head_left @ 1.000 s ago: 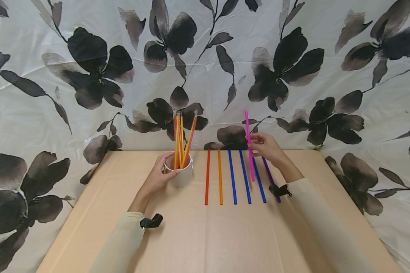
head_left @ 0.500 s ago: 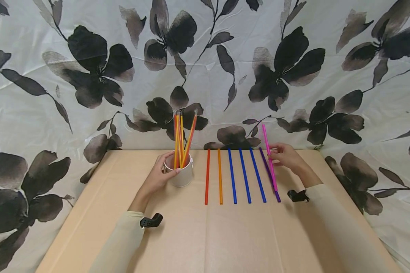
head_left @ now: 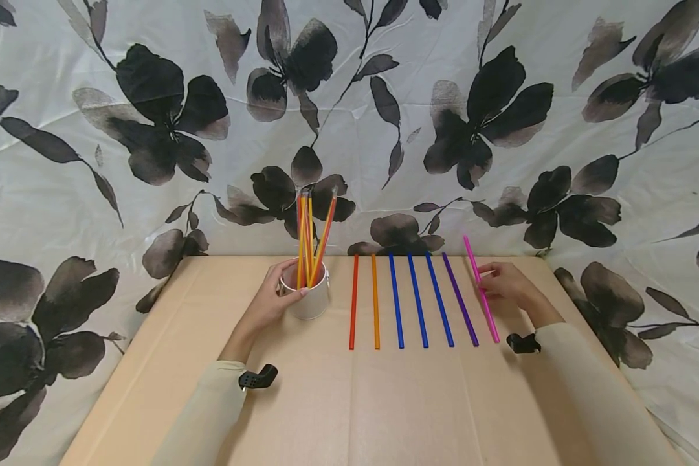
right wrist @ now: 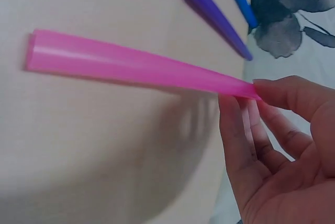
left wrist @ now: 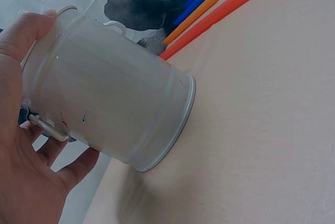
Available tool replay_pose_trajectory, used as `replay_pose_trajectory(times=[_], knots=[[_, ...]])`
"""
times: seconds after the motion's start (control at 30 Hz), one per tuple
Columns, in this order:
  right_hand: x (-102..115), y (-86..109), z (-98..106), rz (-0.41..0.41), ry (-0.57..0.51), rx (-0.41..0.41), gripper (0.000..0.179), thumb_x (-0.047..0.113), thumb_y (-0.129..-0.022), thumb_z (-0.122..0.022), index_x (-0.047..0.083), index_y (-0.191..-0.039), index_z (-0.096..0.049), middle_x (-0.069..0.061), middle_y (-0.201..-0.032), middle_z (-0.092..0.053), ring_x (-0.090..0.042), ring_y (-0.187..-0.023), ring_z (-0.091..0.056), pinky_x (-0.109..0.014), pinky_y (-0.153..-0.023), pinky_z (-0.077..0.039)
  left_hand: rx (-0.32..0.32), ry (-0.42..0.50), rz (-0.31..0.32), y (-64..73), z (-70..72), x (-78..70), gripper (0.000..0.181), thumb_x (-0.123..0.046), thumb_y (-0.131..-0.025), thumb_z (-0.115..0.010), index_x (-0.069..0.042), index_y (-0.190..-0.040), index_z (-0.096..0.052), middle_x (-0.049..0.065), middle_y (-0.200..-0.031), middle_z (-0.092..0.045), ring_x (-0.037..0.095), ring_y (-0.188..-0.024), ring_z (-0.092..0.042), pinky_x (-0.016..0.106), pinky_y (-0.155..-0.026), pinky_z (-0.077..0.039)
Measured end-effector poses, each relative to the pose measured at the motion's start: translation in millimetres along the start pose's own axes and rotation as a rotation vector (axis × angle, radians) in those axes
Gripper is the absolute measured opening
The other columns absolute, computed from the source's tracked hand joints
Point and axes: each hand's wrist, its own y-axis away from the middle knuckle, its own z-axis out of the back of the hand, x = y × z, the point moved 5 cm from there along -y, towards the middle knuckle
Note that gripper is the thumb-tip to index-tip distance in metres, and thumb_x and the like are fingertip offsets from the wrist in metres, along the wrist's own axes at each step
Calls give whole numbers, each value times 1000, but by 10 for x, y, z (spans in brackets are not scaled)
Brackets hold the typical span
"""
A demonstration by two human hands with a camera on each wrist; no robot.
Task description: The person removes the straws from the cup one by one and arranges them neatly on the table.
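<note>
Pink straw (head_left: 481,289): long, thin, bright magenta plastic, slightly see-through, open cut end visible in the right wrist view (right wrist: 131,67). It runs from 12 o'clock near the table's back edge down toward 6 o'clock, far tip lifted a little off the table (head_left: 338,414), near end low at the surface, just beside the purple straw (head_left: 460,299) at its 3 o'clock.

Right hand (head_left: 503,288) pinches the pink straw between thumb and fingertips (right wrist: 246,114), fingers curled round it. Grip sits on the upper half of the straw, the hand at the straw's 3 o'clock; most of the length sticks out toward 6 o'clock past the fingers. In the right wrist view the straw leaves the fingertips toward 9 o'clock, casting a shadow on the table.

Left hand (head_left: 270,301) wraps round the white cup (head_left: 311,298), thumb at the rim, fingers round the back; the cup stands on the table at 9 o'clock of the straw row. Left wrist view shows the cup (left wrist: 110,114) gripped, small side lugs on it. Orange and yellow straws (head_left: 310,239) stand in the cup, fanned.

Row flat on the table, parallel, left to right: red straw (head_left: 353,301), orange straw (head_left: 375,301), three blue straws (head_left: 417,301), purple, then pink. Flower-print cloth (head_left: 151,129) hangs behind at 12 o'clock.
</note>
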Motion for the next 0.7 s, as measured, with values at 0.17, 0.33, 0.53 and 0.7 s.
replay_pose_trajectory(times=[0.17, 0.33, 0.53, 0.7], knots=[[-109, -68, -61, -12, 78, -36, 42, 10, -99, -61, -13, -132, -51, -22, -101, -66, -23, -81, -66, -32, -73, -60, 11, -7, 4, 82, 20, -219, 74, -18, -94, -73, -5, -155, -34, 24, -155, -29, 43, -149, -23, 70, -118, -18], [-202, -142, -131, -65, 109, -43, 40, 10, -97, -62, -11, -129, -52, -21, -103, -66, -24, -83, -63, -30, -71, -58, 9, 2, 3, 72, 13, -186, 73, -16, -93, -73, -5, -155, -35, 26, -154, -28, 43, -148, -23, 69, -118, -17], [-223, -156, -160, -137, 159, -58, 37, 12, -99, -59, -8, -129, -54, -23, -110, -64, -28, -89, -62, -32, -74, -59, -7, 9, -3, -53, -9, 130, 75, -20, -93, -74, -13, -156, -34, 20, -156, -27, 41, -150, -22, 69, -119, -16], [-143, -135, -157, -134, 233, -74, 39, 12, -96, -62, -10, -127, -55, -24, -109, -65, -27, -89, -64, -35, -76, -59, -6, 17, -29, -58, 0, 152, 75, -22, -93, -75, -15, -156, -35, 19, -155, -29, 39, -150, -22, 70, -118, -17]])
